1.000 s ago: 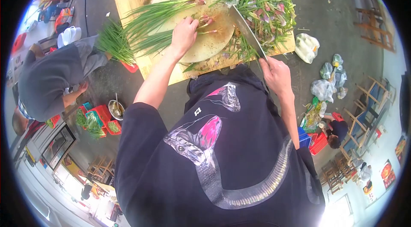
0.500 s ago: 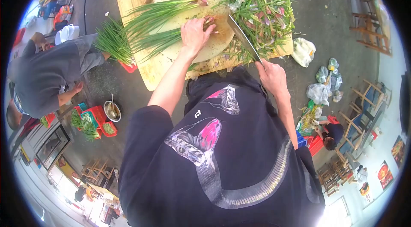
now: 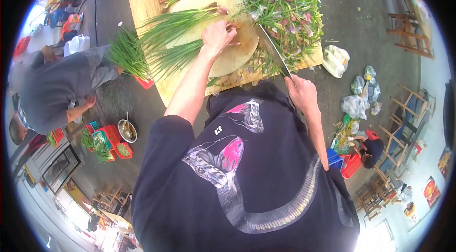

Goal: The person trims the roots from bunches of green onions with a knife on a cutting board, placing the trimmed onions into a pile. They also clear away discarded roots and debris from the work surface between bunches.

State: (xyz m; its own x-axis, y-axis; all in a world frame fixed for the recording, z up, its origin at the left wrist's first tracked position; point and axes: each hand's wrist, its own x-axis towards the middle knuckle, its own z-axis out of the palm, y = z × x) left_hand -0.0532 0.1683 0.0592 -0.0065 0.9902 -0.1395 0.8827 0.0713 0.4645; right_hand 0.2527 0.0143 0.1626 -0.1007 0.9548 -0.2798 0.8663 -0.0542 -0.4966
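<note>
My left hand [image 3: 218,39] is closed at the root ends of some spring onions [image 3: 183,52], whose long green leaves reach left over the round chopping board [image 3: 232,64]. Its fingertips are curled, partly hiding what they pinch. Gripped by its handle in my right hand [image 3: 302,92] is a long-bladed knife [image 3: 275,51]. The blade points up and left, its tip near the board's right edge, apart from my left hand. Another bunch of spring onions [image 3: 190,17] lies just above my left hand. A heap of leafy trimmings [image 3: 289,19] borders the board on the right.
The board rests on a wooden table [image 3: 166,91]. At left, a person in a dark shirt [image 3: 52,88] bends near more spring onions [image 3: 127,50]. Red baskets [image 3: 111,135] and a metal bowl [image 3: 127,131] stand on the floor. Plastic bags [image 3: 354,105] lie at right.
My left hand has shifted slightly upward, its fingers more curled over the root ends. The knife has drawn a little down and right, away from the board. The view has shifted slightly.
</note>
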